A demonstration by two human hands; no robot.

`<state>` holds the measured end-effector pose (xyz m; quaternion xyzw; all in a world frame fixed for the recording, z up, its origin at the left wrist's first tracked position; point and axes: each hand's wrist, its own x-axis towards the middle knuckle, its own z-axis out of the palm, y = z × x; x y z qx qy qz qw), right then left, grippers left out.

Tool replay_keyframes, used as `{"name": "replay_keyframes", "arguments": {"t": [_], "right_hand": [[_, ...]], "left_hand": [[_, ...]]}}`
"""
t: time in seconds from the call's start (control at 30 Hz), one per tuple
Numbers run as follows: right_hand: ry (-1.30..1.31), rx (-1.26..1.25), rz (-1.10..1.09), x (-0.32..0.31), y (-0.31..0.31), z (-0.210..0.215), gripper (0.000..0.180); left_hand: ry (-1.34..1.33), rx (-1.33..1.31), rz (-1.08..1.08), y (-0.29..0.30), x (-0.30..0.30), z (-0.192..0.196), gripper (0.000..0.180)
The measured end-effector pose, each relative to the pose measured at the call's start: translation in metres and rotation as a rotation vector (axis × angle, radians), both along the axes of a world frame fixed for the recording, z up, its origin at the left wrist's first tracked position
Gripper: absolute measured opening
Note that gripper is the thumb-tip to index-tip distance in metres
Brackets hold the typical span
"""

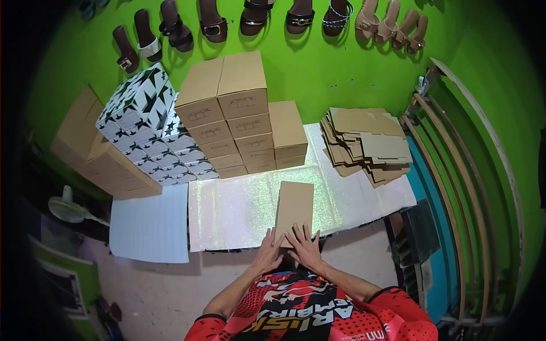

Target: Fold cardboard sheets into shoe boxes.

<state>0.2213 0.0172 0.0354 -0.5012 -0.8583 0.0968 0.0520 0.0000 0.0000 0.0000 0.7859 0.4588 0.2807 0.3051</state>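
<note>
You have one narrow, oblong box (pixel 294 204) of plain matte brown cardboard, its flat top showing, lengthwise at the front edge of the bench (pixel 227 216), near end toward you. Your left hand (pixel 268 254) lies along its near left edge, and your right hand (pixel 304 250) rests over the near end, fingers spread; the two are close together, neither closed around the cardboard, though how hard they press you cannot tell. The bench cover is shimmery and iridescent, and a pale ribbed sheet (pixel 149 224) hangs over the front edge at the left. You have room to move across the cover left of the box and on its right, up to one uneven pile of flattened cardboard (pixel 367 142) with ragged, stepped edges. Behind stand three columns of brown boxes (pixel 244 102), two tall and one shorter, beside glossy white boxes with black stars (pixel 139 102), too tightly packed to count surely. Eleven sandals (pixel 256 17) show clearly along the smooth green wall (pixel 307 68).
</note>
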Motion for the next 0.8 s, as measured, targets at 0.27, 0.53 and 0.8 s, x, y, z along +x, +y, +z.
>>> {"name": "replay_keyframes", "arguments": {"t": [0.27,0.53,0.8], "right_hand": [[0.15,-0.021,0.025,0.006,0.008,-0.015,0.085],[0.187,0.234,0.01,0.052,0.014,0.015,0.079],[0.219,0.487,0.16,0.066,0.166,0.118,0.079]], "left_hand": [[-0.049,-0.034,0.042,0.007,0.025,0.01,0.084],[0.007,0.221,-0.028,0.031,0.058,0.041,0.077],[-0.054,0.389,0.154,0.157,0.078,0.118,0.077]]}}
